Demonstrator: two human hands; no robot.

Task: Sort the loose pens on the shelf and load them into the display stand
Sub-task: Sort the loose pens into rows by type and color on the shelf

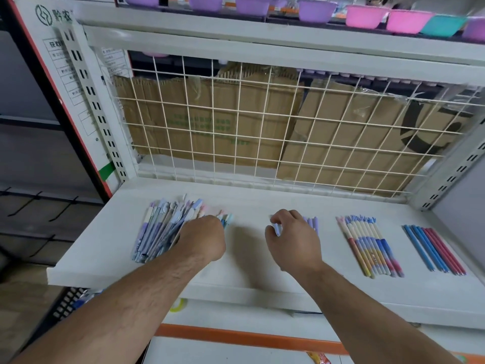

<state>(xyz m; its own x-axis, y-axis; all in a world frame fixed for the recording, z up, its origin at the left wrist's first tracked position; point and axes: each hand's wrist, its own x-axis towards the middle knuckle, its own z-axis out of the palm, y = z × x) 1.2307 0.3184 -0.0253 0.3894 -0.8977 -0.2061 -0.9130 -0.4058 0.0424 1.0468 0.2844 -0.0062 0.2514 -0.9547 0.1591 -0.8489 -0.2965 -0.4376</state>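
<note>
Loose pens (162,227): found heaped in a mixed fan at lower left of centre, on white shelf (249,198).

Head view, sole view supplied. Noted left hand (203,237) knuckles-up on right edge of heap, fingers curled under and hidden; could not tell whether gripping a pen or merely resting on the pile. Noted right hand (291,237) at lower centre, thumb and forefinger pinching a pale purple pen (277,228), just beside a short row of purple pens (312,223) largely covered by that hand. Recorded two sorted rows further right, well apart from each other: pastel banded pens (370,245), then blue and red pens (433,248) at lower right. Saw no display stand anywhere in frame. Observed wire grid (262,127) and cardboard (199,122) behind, plastic bowls (364,15) along top edge.

Judged step in hand as sorting by kind, with loading not yet begun. Judged next move as laying pinched pen parallel into purple row, then drawing another from heap. Called for matching pattern and keeping rows distinct.
</note>
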